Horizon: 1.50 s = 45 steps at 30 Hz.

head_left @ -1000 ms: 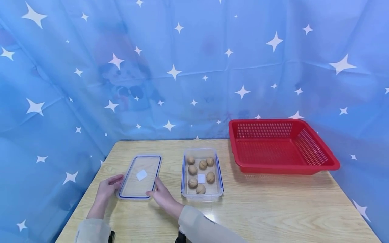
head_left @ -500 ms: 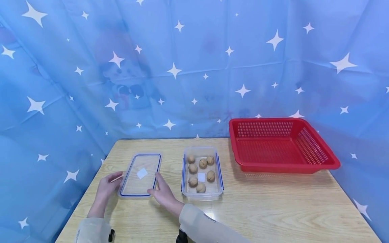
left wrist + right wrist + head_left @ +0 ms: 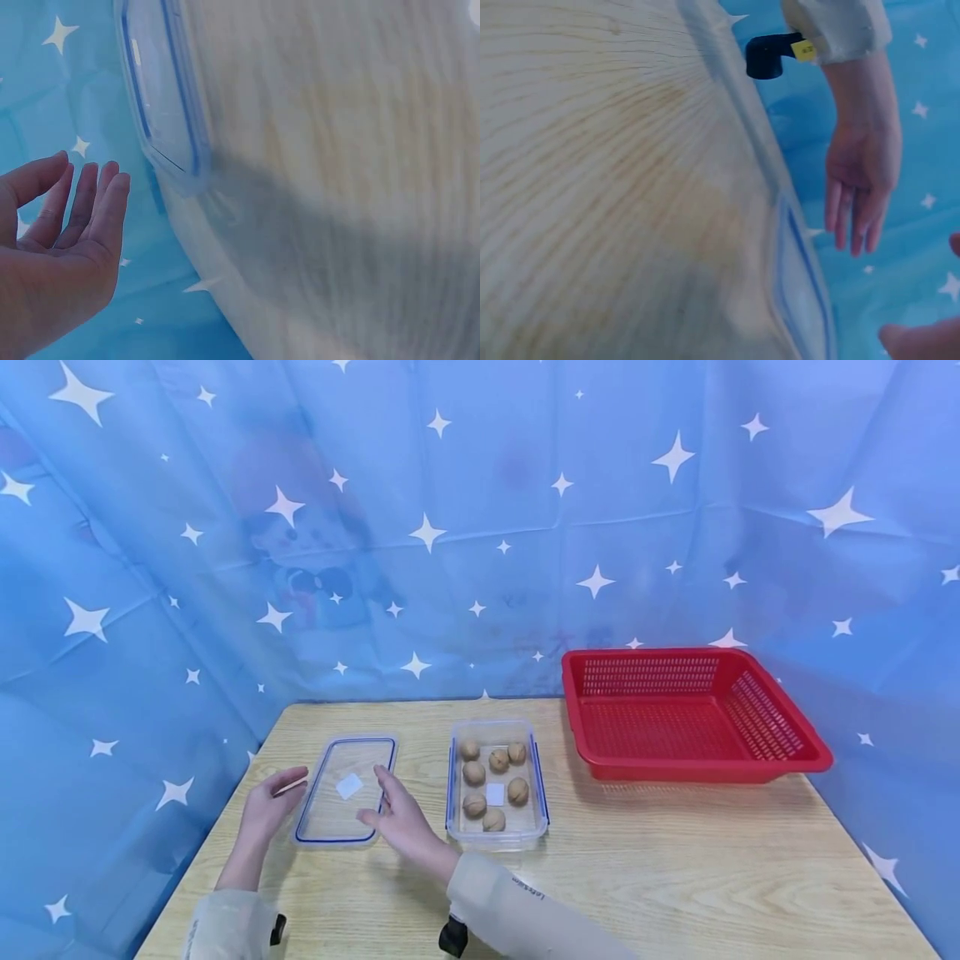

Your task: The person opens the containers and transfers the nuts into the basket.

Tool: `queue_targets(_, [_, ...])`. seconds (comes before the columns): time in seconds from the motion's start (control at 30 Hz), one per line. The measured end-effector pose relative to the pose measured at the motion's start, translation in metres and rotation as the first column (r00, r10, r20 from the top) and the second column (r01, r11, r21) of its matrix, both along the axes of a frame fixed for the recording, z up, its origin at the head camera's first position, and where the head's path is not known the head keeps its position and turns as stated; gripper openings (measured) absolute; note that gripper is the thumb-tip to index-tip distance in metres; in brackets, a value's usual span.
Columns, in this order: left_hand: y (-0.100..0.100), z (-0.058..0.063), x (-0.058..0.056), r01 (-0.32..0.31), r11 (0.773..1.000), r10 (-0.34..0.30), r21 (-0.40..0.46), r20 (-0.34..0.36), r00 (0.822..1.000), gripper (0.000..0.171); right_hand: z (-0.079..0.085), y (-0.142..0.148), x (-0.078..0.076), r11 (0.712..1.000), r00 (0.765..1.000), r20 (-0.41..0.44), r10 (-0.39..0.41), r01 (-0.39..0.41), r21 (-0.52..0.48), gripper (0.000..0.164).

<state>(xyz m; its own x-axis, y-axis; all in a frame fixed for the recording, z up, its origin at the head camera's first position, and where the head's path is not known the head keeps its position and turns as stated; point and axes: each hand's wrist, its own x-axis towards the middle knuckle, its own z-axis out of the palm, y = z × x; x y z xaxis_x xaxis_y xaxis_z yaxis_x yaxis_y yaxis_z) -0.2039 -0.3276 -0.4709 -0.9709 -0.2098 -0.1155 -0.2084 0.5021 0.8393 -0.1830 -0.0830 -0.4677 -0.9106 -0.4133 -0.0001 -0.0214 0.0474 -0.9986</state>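
Clear plastic box lid (image 3: pixel 337 817) is flanked by left hand (image 3: pixel 267 807) and, in head view, overlapped by right hand (image 3: pixel 406 823); long axis directed away; thumbs parted from fingers, nothing pinched.

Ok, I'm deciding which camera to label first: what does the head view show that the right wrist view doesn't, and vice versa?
Only the head view shows the red basket and the clear box with walnuts inside. Only the right wrist view shows the yellow label on the black wrist piece, and the left hand from its palm side. Both share that hand, the lid, part of the right hand, the table and the starry backdrop.
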Motion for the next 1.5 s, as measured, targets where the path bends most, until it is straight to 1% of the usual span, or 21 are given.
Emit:
queue_targets(0.13, [0.009, 0.006, -0.003, 0.016, 1.000, -0.017, -0.020, -0.017, 1.000, 0.044, 0.011, 0.007, -0.002, 1.000, 1.000, -0.005, 0.006, -0.006, -0.025, 0.074])
queue_targets(0.37, [0.031, 0.016, -0.006, 0.069, 0.994, -0.061, 0.087, -0.094, 0.994, 0.043, 0.024, 0.026, -0.010, 0.998, 1.000, -0.013, 0.021, -0.021, -0.054, 0.069])
queue_targets(0.5, [0.044, 0.019, -0.008, 0.092, 0.989, -0.078, 0.115, -0.122, 0.989, 0.044, 0.030, 0.042, -0.016, 0.999, 1.000, -0.016, 0.011, -0.012, -0.047, 0.067])
queue_targets(0.6, [0.054, 0.021, -0.010, 0.109, 0.985, -0.090, 0.136, -0.134, 0.987, 0.043, 0.033, 0.055, -0.022, 0.999, 1.000, -0.018, 0.012, -0.013, -0.040, 0.066])
queue_targets(0.77, [0.072, 0.022, -0.012, 0.144, 0.977, -0.114, 0.160, -0.183, 0.977, 0.043, 0.032, 0.076, -0.033, 0.999, 0.999, -0.050, 0.004, -0.006, -0.032, 0.064])
queue_targets(0.9, [0.086, 0.023, -0.011, 0.163, 0.968, -0.127, 0.189, -0.187, 0.974, 0.042, 0.030, 0.092, -0.041, 0.999, 0.997, -0.073, -0.027, 0.029, 0.027, 0.063])
queue_targets(1.0, [0.098, 0.022, -0.011, 0.176, 0.962, -0.139, 0.210, -0.179, 0.974, 0.043, 0.028, 0.103, -0.045, 0.996, 0.996, -0.072, -0.055, 0.060, 0.069, 0.061])
queue_targets(1.13, [0.114, 0.018, -0.010, 0.207, 0.948, -0.166, 0.243, -0.179, 0.970, 0.045, 0.025, 0.115, -0.053, 0.993, 0.995, -0.054, -0.082, 0.086, 0.086, 0.061])
queue_targets(1.2, [0.122, 0.016, -0.008, 0.232, 0.939, -0.189, 0.256, -0.182, 0.965, 0.048, 0.023, 0.120, -0.055, 0.992, 0.995, -0.042, -0.092, 0.095, 0.085, 0.061])
queue_targets(1.33, [0.140, 0.009, -0.005, 0.287, 0.911, -0.240, 0.296, -0.185, 0.953, 0.055, 0.014, 0.130, -0.060, 0.989, 0.994, -0.017, -0.108, 0.109, 0.103, 0.061])
queue_targets(1.43, [0.154, 0.003, -0.004, 0.310, 0.891, -0.261, 0.332, -0.186, 0.947, 0.059, 0.006, 0.134, -0.063, 0.983, 0.993, -0.011, -0.121, 0.122, 0.137, 0.059])
queue_targets(1.5, [0.161, -0.002, -0.003, 0.319, 0.882, -0.270, 0.347, -0.184, 0.945, 0.062, 0.003, 0.136, -0.064, 0.979, 0.992, -0.009, -0.126, 0.126, 0.159, 0.058])
